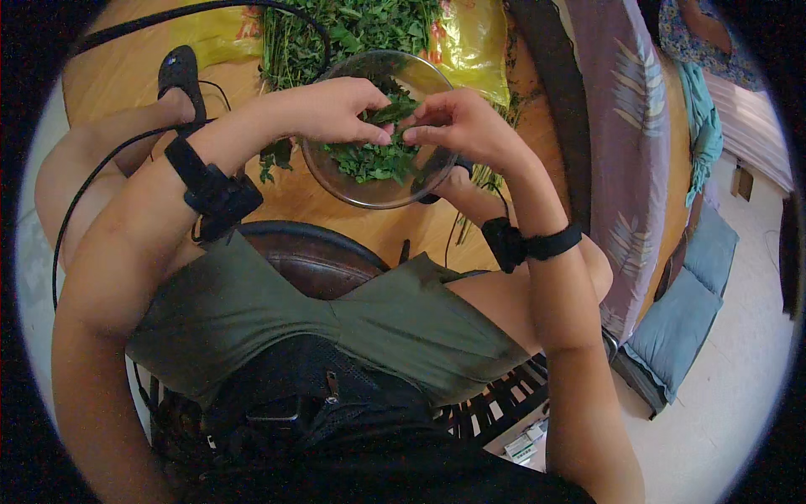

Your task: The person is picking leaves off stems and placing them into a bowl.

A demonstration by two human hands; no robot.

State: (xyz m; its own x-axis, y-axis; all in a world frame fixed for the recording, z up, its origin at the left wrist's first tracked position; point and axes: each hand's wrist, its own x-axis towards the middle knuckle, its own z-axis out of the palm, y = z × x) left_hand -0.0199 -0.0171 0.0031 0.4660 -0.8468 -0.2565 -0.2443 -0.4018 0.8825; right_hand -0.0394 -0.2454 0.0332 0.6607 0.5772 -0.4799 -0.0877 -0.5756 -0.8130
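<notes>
A clear round bowl [327, 179] with picked green leaves [371, 162] in it stands in front of me, between my feet. Over it, my left hand [352, 113] and my right hand [450, 123] nearly meet, both pinching leafy green sprigs [397, 110] between thumb and fingers. Just beyond the bowl lies a large heap of leafy stems [359, 25] on a yellow plastic bag [469, 47]. Each of my forearms bears a black strap with a small device. My right fingertips partly cover the sprigs.
A black cable [94, 170] loops past my left arm. Loose stems [466, 220] lie on the wood-coloured floor [283, 201] right of the bowl. Along the right stands a piece of furniture under a leaf-patterned cloth [623, 157], with blue-grey cushions [680, 334] beyond. Part of another person [705, 28] shows top right.
</notes>
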